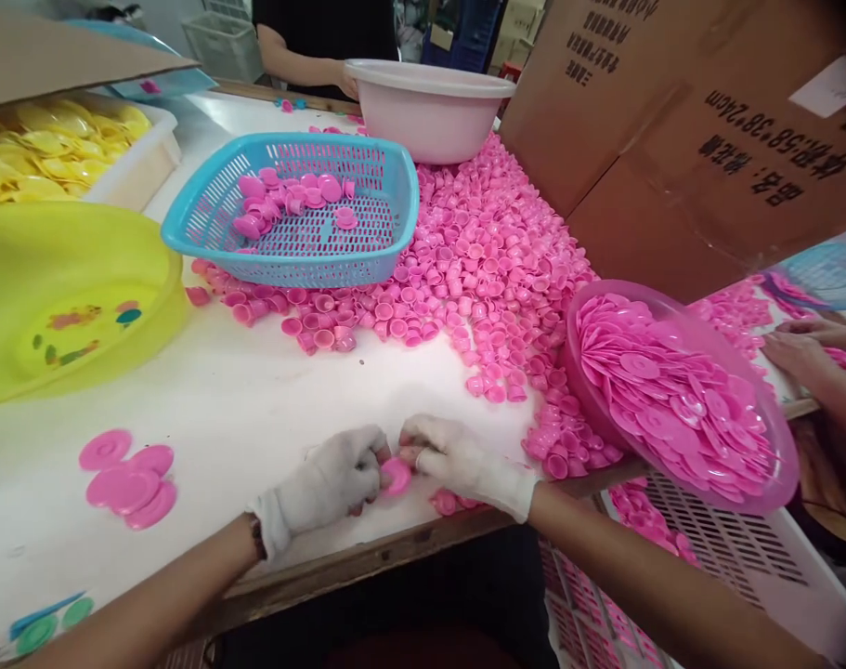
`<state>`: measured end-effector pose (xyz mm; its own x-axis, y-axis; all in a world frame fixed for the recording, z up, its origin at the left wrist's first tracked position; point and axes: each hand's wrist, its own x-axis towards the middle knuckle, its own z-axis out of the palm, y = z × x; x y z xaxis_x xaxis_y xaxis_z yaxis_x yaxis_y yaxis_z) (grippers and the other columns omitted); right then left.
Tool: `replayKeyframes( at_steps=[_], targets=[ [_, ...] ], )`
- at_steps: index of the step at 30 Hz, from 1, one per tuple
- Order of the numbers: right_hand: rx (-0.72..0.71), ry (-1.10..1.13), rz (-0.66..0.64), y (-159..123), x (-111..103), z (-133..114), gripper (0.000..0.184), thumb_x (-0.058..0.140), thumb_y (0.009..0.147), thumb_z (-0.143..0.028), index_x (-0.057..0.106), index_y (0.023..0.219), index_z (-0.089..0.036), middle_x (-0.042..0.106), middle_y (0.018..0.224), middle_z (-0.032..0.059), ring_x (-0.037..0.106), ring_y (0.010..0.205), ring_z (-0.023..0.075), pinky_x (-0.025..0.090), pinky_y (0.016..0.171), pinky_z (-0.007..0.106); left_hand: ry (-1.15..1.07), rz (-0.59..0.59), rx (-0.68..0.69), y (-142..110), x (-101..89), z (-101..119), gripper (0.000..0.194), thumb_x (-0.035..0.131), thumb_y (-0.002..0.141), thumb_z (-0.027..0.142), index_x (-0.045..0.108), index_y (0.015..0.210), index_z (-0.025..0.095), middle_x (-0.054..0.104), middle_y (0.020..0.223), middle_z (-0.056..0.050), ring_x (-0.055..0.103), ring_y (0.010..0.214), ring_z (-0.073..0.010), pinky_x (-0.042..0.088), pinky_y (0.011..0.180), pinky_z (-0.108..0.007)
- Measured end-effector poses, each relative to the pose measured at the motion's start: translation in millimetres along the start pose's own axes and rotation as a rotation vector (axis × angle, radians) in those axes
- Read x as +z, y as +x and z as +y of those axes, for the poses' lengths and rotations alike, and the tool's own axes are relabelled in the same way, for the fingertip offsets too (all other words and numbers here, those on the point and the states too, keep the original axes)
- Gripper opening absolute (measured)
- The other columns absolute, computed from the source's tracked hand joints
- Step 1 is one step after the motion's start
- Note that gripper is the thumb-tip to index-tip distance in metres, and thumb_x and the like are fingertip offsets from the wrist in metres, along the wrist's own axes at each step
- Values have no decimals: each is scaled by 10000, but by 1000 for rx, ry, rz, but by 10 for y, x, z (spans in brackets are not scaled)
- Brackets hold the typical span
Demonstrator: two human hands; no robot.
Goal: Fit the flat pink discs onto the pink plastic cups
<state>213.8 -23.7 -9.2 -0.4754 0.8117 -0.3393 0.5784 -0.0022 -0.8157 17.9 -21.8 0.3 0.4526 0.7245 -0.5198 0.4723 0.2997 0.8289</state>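
Observation:
A small pink toy saucer (396,476) is between my hands, close above the white table near its front edge. My left hand (331,478), in a white glove with the fingertips bare, pinches the saucer's left side. From the right, my gloved right hand (457,457) has its fingers closed at the saucer's upper right rim; whether a cup is also under those fingers is hidden. A few pink toy cups (445,503) lie beside my right wrist. Several loose pink saucers (131,485) overlap on the table left of my left hand.
Beyond my hands spreads a large heap of pink cups (492,251). A blue basket (395,246) holds cups on saucers. A pink basin (777,474) of saucers stands right, a yellow basin (19,251) left. A carton (645,139) rises behind. Other people's hands (799,348) work nearby.

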Motion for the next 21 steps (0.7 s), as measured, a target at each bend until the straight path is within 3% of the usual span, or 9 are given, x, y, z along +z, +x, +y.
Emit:
replayKeyframes(
  at_steps=[2,4,5,9,11,14,17,19,21],
  targets=[
    [-162,-193,187,-179,-145,29,168,472,872,-215,568,1006,-183,633,940,52,590,870,164,475,784,295,-86,53,60,-13,-236,233,112,562,690,198,517,793,195,575,566,43,507,439,-111,392,418,-227],
    [-286,-417,234,-364,-270,96,292,468,864,-178,546,1145,-173,584,1160,111,514,1110,216,397,959,382,-190,363,286,-56,-517,542,186,609,720,229,523,882,194,626,657,36,564,498,-113,457,485,-244],
    [-335,-525,186,-441,-313,140,353,482,850,-167,531,1199,-177,531,1259,127,439,1213,243,336,1020,428,-211,522,392,-92,-651,691,236,632,747,269,535,949,196,649,735,24,608,591,-127,491,561,-264],
    [-431,-752,-97,-533,-318,299,453,538,833,-235,510,1285,-256,373,1428,127,235,1361,314,192,1076,549,-136,745,524,-302,-977,916,323,618,798,429,544,1084,299,645,1022,35,636,806,-161,508,749,-324],
    [-461,-747,-113,-464,-255,317,397,525,861,-295,544,1256,-278,370,1430,127,236,1363,316,191,1074,553,55,795,437,-408,-1012,708,287,595,804,424,585,1053,280,655,961,19,630,799,-182,499,711,-319],
    [-557,-689,-124,-306,-152,282,306,481,897,-304,606,1173,-262,445,1373,118,303,1336,289,212,1081,519,333,866,215,-602,-1027,97,345,529,820,394,561,1122,230,670,853,-21,643,791,-217,505,702,-346],
    [-685,-645,-110,-107,-49,238,254,469,905,-264,634,1095,-228,532,1273,108,388,1277,256,248,1080,473,653,1053,151,-863,-1034,-566,338,472,832,373,538,1117,203,623,1137,-95,627,992,-248,492,878,-396],
    [-742,-633,-55,51,31,199,224,473,905,-266,648,1037,-217,567,1209,100,425,1238,242,268,1072,451,856,1002,62,-999,-1007,-902,415,420,851,399,482,1205,192,514,1314,-132,463,1249,-294,412,1004,-444],
    [-778,-634,-2,220,105,142,213,473,909,-290,654,995,-215,587,1163,85,448,1207,227,284,1065,427,981,865,20,-1037,-959,-1120,512,389,850,424,436,1268,132,483,1340,-186,368,1318,-338,389,1015,-499]
  ],
)
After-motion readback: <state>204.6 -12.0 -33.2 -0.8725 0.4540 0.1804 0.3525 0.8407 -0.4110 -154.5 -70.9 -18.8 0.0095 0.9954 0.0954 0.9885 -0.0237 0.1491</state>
